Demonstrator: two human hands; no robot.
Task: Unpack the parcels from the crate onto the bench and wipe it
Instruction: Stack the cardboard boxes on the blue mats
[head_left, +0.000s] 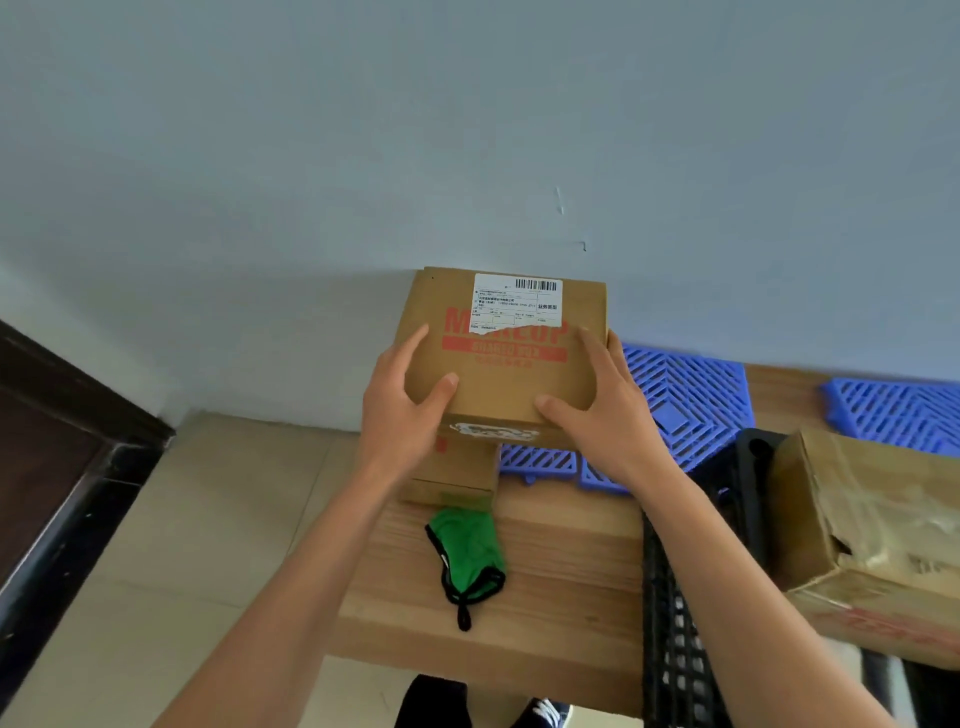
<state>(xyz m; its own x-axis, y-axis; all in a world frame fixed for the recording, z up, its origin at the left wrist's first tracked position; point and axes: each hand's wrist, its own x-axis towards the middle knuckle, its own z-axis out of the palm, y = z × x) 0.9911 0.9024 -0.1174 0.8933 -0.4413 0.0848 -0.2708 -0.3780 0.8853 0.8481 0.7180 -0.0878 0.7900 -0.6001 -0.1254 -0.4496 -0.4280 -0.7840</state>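
A: Parcel (506, 358) appearance?
B: Brown cardboard, red print, torn white barcode label on top.
A: Location?
B: Stacked on a smaller carton (453, 474) at the tabletop's (561, 587) 12 o'clock edge, against the wall.
A: Hands?
B: Left hand (402, 410) and right hand (597, 410) gripped its near corners, thumbs on top.
A: Cloth?
B: Green cloth (467, 558) lay at 6 o'clock of the parcel; black crate (685, 623) at 4 o'clock.

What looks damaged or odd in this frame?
The label on the box held by both hands is torn along its lower edge. The box in the crate at right has a crumpled, ripped corner.
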